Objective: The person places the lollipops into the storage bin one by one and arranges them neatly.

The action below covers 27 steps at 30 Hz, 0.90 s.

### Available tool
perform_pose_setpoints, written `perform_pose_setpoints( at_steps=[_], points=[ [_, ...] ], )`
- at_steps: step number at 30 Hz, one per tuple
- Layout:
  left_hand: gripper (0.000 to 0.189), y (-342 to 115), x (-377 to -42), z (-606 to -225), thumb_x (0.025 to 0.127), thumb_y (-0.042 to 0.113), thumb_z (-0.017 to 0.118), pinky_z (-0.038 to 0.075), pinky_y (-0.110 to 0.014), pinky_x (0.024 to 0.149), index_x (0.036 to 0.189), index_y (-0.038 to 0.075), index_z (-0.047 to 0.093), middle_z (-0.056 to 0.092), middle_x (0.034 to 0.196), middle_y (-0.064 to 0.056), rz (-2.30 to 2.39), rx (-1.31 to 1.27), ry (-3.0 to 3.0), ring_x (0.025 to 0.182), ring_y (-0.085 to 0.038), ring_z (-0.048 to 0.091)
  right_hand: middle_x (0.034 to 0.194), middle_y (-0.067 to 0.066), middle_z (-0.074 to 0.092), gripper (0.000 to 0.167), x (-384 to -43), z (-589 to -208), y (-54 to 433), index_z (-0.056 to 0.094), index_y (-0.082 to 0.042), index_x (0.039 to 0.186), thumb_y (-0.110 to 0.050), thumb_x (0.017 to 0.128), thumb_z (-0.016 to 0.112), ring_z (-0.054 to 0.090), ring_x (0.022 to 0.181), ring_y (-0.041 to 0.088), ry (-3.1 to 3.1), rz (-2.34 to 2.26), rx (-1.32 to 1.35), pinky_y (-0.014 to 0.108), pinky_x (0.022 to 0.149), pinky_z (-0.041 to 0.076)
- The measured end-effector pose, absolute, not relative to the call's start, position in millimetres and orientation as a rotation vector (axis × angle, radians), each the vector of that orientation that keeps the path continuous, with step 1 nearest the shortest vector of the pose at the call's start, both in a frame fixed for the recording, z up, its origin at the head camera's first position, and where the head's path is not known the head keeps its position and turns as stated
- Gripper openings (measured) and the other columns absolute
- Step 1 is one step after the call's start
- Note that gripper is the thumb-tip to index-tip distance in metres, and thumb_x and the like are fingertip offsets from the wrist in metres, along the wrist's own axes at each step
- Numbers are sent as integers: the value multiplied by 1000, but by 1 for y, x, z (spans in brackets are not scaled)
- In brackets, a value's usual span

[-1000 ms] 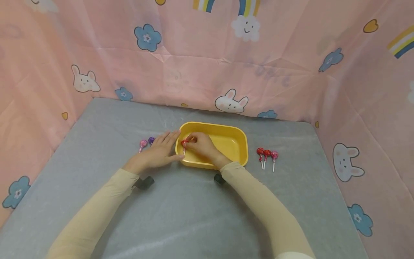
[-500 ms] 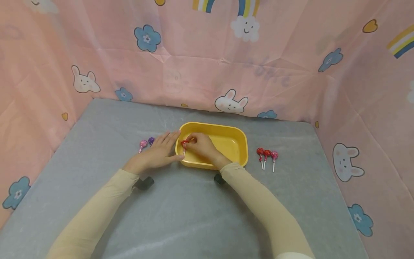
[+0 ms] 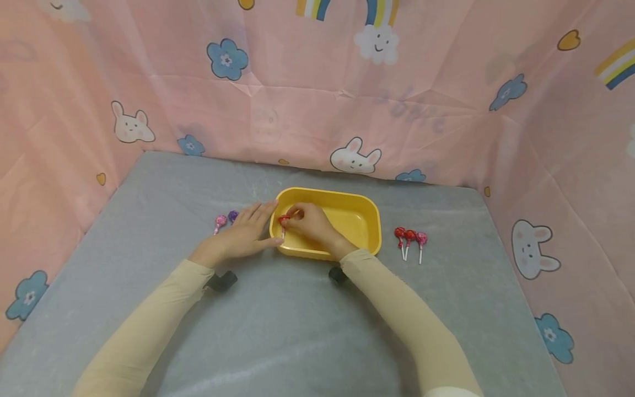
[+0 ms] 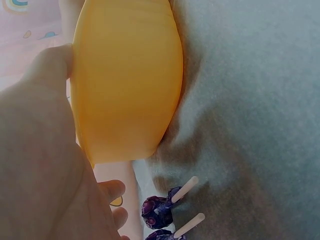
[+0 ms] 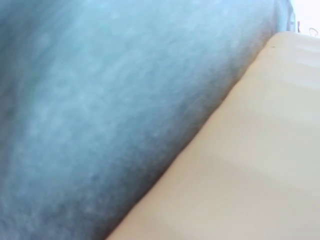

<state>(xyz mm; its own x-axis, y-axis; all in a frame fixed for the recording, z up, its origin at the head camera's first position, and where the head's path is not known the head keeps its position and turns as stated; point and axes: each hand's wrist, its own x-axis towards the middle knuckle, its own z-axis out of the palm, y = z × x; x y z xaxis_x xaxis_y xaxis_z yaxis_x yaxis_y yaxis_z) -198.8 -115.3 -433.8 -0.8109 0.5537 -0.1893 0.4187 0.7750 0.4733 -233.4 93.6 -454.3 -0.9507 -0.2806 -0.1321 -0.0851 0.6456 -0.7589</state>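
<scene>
Inside the yellow tub [image 3: 354,226], at its left end, my right hand [image 3: 312,225] pinches a red-wrapped lollipop [image 3: 284,219] whose white stick points toward me. My left hand [image 3: 243,234] is spread at the tub's left edge, fingers straight, fingertips and thumb at the rim. In the left wrist view the thumb [image 4: 55,62] meets the tub's rim, and purple lollipops [image 4: 157,212] lie just past the tub's end. The right wrist view has only the tub's outer wall [image 5: 240,160] and grey cloth, so that hand is hidden there.
Right of the tub lie two red lollipops [image 3: 399,232] and a pink one [image 3: 421,238]. Another pink lollipop [image 3: 220,221] and a purple one [image 3: 233,216] lie beside the left hand, partly covered. A pink patterned curtain [image 3: 297,110] encloses the grey-covered table [image 3: 278,331].
</scene>
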Motion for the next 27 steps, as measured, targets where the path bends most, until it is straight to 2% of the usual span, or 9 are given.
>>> perform_pose_setpoints(
  at_steps=[12,19,27],
  points=[
    [93,-115,-199,-435,96,64,46,5,-57,126,160,21,-6,6,169,-8,597,750,2651,156,-37,2,103,8,70,27,-237,-451,106,70,-9,110,-24,88,74,61,92,21,2578,-1270,-279,25,79,52],
    [93,-115,-199,-435,96,64,46,6,-57,126,160,23,-6,6,169,-7,595,733,2654,156,-36,2,106,7,67,29,-239,-444,118,69,-13,113,-29,90,73,58,95,22,2553,-1264,-206,24,75,50],
    [94,-115,-200,-436,95,65,47,5,-58,126,160,24,-7,6,169,-7,607,719,2647,156,-35,1,105,9,67,29,-238,-433,131,69,-10,114,-26,91,72,57,94,21,2562,-1297,-223,24,77,47]
  ],
)
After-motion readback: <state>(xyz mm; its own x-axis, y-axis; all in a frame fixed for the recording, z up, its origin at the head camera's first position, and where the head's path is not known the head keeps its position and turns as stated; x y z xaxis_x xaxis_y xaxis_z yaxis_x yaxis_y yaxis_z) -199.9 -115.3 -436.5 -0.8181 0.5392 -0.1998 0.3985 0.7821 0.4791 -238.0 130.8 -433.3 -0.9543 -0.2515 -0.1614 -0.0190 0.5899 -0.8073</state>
